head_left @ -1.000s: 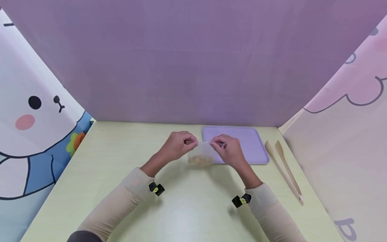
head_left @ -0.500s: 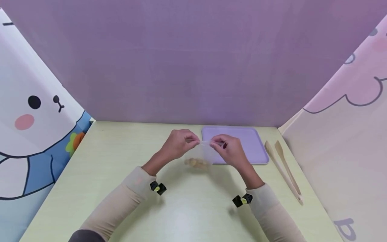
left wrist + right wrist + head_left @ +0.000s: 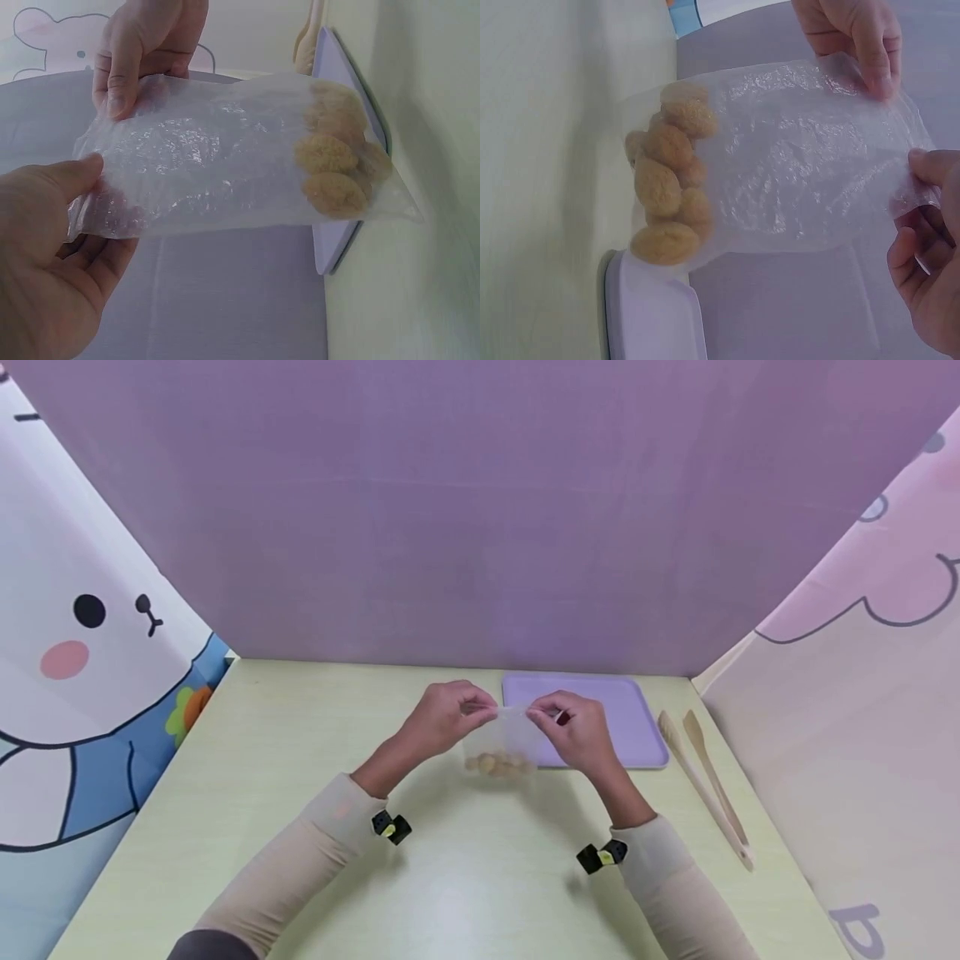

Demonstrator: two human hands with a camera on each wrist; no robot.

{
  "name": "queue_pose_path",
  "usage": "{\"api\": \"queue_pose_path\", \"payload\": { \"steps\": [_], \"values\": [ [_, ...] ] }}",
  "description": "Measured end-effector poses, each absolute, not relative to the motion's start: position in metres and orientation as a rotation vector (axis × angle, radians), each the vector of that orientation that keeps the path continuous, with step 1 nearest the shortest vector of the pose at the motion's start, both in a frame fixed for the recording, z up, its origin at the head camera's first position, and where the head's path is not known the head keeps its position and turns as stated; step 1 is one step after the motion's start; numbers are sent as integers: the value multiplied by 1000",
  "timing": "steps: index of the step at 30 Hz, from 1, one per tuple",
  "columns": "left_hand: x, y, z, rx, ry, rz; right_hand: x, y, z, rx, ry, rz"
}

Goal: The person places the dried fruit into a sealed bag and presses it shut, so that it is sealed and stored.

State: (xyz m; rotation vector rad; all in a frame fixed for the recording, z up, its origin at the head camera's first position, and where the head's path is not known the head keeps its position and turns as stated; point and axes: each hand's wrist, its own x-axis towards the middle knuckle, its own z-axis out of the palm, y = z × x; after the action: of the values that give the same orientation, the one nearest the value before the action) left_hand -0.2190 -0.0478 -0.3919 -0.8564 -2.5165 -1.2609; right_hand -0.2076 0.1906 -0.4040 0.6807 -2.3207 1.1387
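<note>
A clear plastic bag hangs between both hands above the table, its top edge pinched at two corners. Several brown, rough-skinned round pieces, perhaps nuts or small potatoes, lie bunched at its bottom. My left hand pinches the left end of the bag's top between thumb and fingers; in the left wrist view its thumb lies on the film. The right hand pinches the other end in the same way. Behind the bag and right hand lies a lilac tray, partly hidden by them.
Two long wooden utensils lie right of the tray: a wooden spatula and a longer wooden tool. A purple panel closes off the back of the pale table. Printed cloth walls stand on both sides.
The bag has swung slightly and its contents have spread along the bottom. The right hand has shifted a little to the right, so the bag's top is stretched wider.
</note>
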Motion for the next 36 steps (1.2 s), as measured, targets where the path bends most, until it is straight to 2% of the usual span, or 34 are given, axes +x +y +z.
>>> {"api": "queue_pose_path", "payload": {
  "steps": [10,20,36],
  "values": [
    [-220,-48,-395,-886,-2437,-1223,-209,184,-406,780,-2330,1131],
    [-219,-42,-395,-939,-2437,-1191,-210,183,-407,727,-2316,1107],
    [-221,-36,-398,-1020,-2421,-1189,-208,178,-411,791,-2317,1091]
  ]
}}
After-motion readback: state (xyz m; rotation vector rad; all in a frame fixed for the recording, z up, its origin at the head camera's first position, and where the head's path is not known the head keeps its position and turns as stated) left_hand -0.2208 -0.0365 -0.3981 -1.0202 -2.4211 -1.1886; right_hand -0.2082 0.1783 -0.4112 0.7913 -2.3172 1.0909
